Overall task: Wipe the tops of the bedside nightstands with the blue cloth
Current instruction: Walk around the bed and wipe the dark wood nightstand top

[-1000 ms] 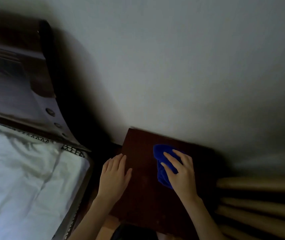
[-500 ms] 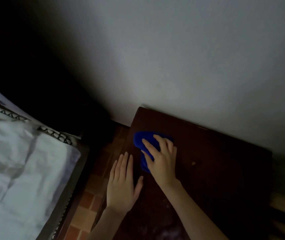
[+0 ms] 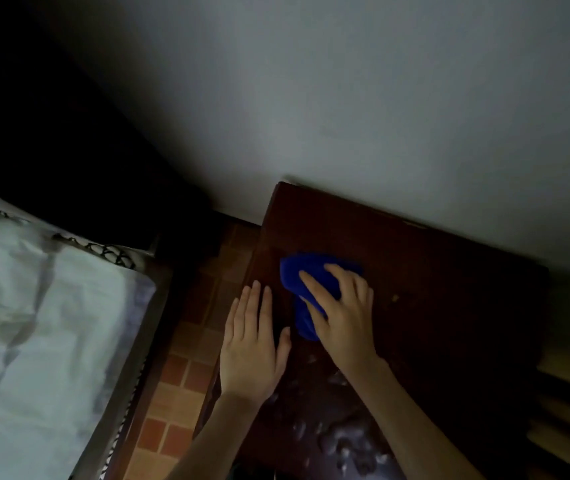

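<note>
A dark brown wooden nightstand [image 3: 432, 306] stands against the pale wall, its top filling the lower right of the dim head view. A bunched blue cloth [image 3: 302, 277] lies on the top near its left edge. My right hand [image 3: 342, 313] presses flat on the cloth, fingers spread over it. My left hand [image 3: 254, 344] rests flat on the nightstand's left edge, fingers together, holding nothing. Pale smudges show on the near part of the top.
A bed with white sheet [image 3: 34, 323] and a patterned trim lies at the left. A strip of brown tiled floor [image 3: 179, 393] separates bed and nightstand. Tan folds, perhaps a curtain [image 3: 567, 410], hang at the right edge.
The view has closed in on the nightstand. My right hand slid the blue cloth from the middle of the top towards its left edge. My left hand stayed on that edge.
</note>
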